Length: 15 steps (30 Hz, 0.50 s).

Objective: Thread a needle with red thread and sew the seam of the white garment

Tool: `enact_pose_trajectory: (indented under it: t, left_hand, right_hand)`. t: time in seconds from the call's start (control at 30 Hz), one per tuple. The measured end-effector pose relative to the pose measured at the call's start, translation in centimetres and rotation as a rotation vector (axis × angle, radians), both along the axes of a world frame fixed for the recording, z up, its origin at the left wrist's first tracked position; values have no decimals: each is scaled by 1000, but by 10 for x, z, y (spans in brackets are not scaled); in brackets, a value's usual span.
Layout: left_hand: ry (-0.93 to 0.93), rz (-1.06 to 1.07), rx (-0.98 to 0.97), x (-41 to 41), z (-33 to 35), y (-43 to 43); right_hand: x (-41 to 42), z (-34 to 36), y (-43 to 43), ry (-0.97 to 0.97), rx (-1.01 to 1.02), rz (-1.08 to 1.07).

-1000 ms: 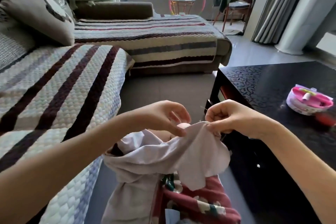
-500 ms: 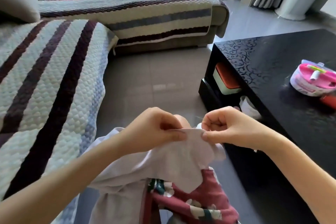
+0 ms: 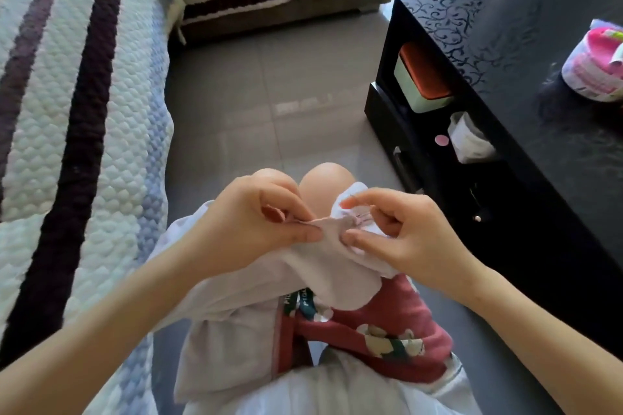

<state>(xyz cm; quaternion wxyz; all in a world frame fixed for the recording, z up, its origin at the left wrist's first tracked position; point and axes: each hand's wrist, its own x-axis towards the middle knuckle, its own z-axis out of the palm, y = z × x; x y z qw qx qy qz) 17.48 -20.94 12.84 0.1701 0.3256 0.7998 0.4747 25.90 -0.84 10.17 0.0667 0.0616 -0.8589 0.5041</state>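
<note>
The white garment [image 3: 323, 276] lies bunched over my lap, above a red patterned fabric. My left hand [image 3: 256, 226] pinches the folded seam edge between thumb and fingers. My right hand [image 3: 401, 232] grips the same edge just to the right, with its forefinger and thumb curled round the cloth. Faint red stitches [image 3: 360, 212] show on the seam between the two hands. A thin needle seems to lie under my right forefinger, but it is too small to be sure of.
A black coffee table [image 3: 526, 54] stands at the right with a pink sewing kit [image 3: 596, 67] on top and small boxes on its lower shelf. A striped quilted sofa [image 3: 67, 104] fills the left. Grey floor tiles lie between them.
The view has tilted down towards my lap. Both hands stayed on the seam edge and came closer together. My knees now show behind the cloth.
</note>
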Motion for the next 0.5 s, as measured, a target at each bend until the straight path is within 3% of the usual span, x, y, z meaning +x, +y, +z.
enact_pose_trajectory:
  t: [0.13, 0.3, 0.4, 0.5]
  left_hand:
    - [-11, 32, 1, 4, 1, -4]
    - [120, 171, -228, 6, -6, -12]
    - [98, 237, -182, 7, -9, -10]
    - [86, 260, -157, 11, -8, -6]
  right_hand:
    - [-7, 2, -3, -25, -86, 82]
    - [-4, 8, -5, 361, 240, -128]
    - [2, 9, 2, 564, 331, -235]
    - [3, 7, 11, 597, 361, -308]
